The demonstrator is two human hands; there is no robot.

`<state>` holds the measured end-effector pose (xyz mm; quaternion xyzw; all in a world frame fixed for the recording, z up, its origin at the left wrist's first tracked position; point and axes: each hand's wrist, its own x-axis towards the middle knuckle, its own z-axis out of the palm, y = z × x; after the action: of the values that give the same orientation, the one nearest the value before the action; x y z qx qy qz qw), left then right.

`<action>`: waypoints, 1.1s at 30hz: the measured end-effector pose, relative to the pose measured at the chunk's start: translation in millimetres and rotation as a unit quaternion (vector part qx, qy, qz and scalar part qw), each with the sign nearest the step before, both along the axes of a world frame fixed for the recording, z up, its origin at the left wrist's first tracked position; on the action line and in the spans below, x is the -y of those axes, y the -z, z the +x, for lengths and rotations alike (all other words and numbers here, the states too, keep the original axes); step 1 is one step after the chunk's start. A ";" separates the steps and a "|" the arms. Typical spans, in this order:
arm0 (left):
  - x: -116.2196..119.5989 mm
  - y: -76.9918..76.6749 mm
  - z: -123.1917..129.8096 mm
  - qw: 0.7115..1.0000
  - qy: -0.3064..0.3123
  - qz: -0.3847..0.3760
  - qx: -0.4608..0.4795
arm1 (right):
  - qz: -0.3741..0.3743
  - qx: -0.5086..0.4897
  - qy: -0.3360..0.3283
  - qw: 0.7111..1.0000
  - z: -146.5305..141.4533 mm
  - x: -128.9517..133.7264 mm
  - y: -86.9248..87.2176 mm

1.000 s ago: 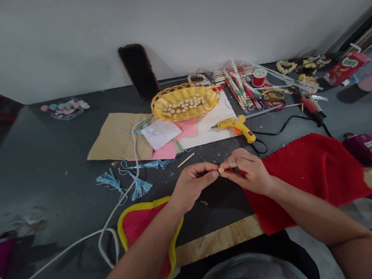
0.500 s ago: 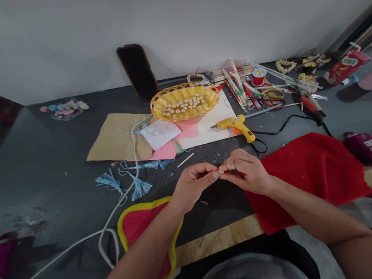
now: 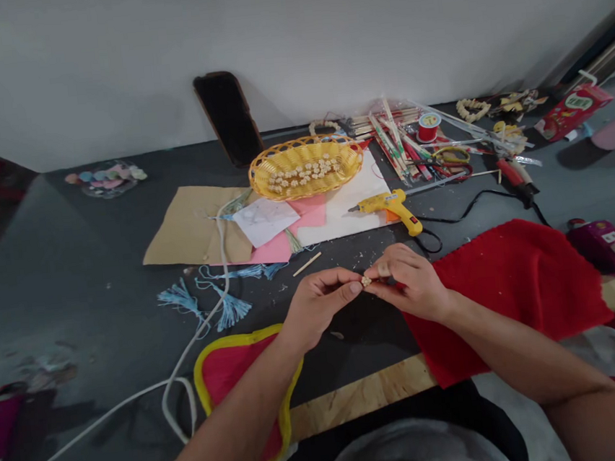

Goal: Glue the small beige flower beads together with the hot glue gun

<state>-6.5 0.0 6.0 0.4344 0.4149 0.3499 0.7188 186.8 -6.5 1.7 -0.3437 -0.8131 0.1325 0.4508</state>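
Observation:
My left hand and my right hand meet fingertip to fingertip above the dark table. Between them they pinch a small cream flower-shaped bead. A yellow woven basket with several similar beads stands farther back. A yellow glue gun lies just beyond my right hand, its black cord trailing right. My right forearm rests over a red cloth.
Papers and brown card lie under the basket. Blue tassels, a white cord and a red pad with yellow trim sit at left. Sticks, a red thread spool and tools clutter the back right. A dark phone leans on the wall.
Both hands stay together at the same spot; the fingers shift slightly around the bead, which shows a little more between the fingertips than half a second ago.

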 end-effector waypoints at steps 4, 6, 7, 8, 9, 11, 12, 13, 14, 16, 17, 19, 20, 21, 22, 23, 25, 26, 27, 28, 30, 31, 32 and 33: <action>0.8 -0.1 0.8 1.000 -0.002 -0.004 0.000 | 0.027 0.013 -0.001 1.000 -0.1 -0.6 2.2; 1.2 0.0 1.4 1.000 -0.001 0.000 -0.006 | 0.033 0.018 0.001 0.999 -0.2 -0.8 2.5; 1.2 0.1 1.6 1.000 -0.002 0.003 -0.009 | 0.033 0.021 0.002 0.999 -0.2 -0.8 2.6; 1.1 0.2 1.7 1.000 -0.002 0.006 -0.013 | 0.033 0.023 0.005 0.999 -0.2 -0.9 2.6; 1.0 0.5 1.7 1.000 -0.002 0.008 -0.015 | 0.032 0.025 0.006 0.999 -0.1 -0.9 2.7; 0.6 1.2 1.3 1.000 -0.001 0.013 -0.015 | 0.030 0.028 0.005 0.999 0.1 -1.0 2.9; 0.4 1.6 1.1 1.000 0.000 0.013 -0.012 | 0.030 0.027 0.004 0.999 0.2 -1.0 3.0; 0.2 2.0 0.8 1.000 0.001 0.013 -0.008 | 0.029 0.026 0.003 0.999 0.4 -0.9 3.1; 0.1 2.2 0.6 1.000 0.003 0.013 -0.003 | 0.027 0.023 0.002 0.999 0.5 -0.9 3.2; 0.1 2.2 0.3 1.000 0.007 0.010 0.008 | 0.018 0.015 0.002 1.000 0.7 -0.6 3.1; 0.2 1.9 0.3 1.000 0.008 0.008 0.012 | 0.012 0.011 0.002 1.000 0.7 -0.5 3.0; 0.4 1.1 0.6 1.000 0.011 0.002 0.014 | 0.008 0.008 -0.001 1.000 0.7 -0.2 3.0; 0.6 0.8 0.8 1.000 0.011 0.000 0.012 | 0.011 0.007 -0.004 1.000 0.7 -0.1 3.3; 0.7 0.6 1.0 1.000 0.011 -0.002 0.011 | 0.016 0.007 -0.008 1.000 0.8 0.0 3.6; 0.8 0.6 1.1 1.000 0.012 -0.003 0.009 | 0.020 0.007 -0.012 1.000 0.8 0.0 4.1; 1.0 0.8 1.2 1.000 0.012 -0.003 0.009 | 0.022 0.007 -0.015 1.000 0.7 0.1 4.6; 1.2 1.5 1.1 1.000 0.012 -0.004 0.010 | 0.021 0.007 -0.017 1.000 0.7 0.1 5.5; 1.3 1.9 1.1 1.000 0.011 -0.005 0.010 | 0.020 0.007 -0.017 1.000 0.7 0.1 5.8; 1.3 2.2 1.0 1.000 0.011 -0.006 0.010 | 0.018 0.007 -0.017 1.000 0.7 0.1 6.0; 1.4 2.5 1.0 1.000 0.011 -0.007 0.009 | 0.018 0.007 -0.017 1.000 0.7 0.0 6.0; 1.4 2.6 1.0 1.000 0.011 -0.009 0.009 | 0.016 0.009 -0.019 1.000 0.7 -0.1 5.7; 1.5 2.4 1.1 1.000 0.010 -0.010 0.011 | 0.015 0.010 -0.020 1.000 0.7 -0.2 5.5; 1.5 2.2 1.2 1.000 0.010 -0.012 0.012 | 0.015 0.010 -0.020 1.000 0.7 -0.4 5.2; 1.6 2.0 1.3 1.000 0.009 -0.013 0.014 | 0.014 0.009 -0.021 1.000 0.6 -0.5 4.9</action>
<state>-5.2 -1.5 4.0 0.4237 0.4051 0.3446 0.7332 187.3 -6.0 -3.2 -0.3214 -0.8261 0.1272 0.4450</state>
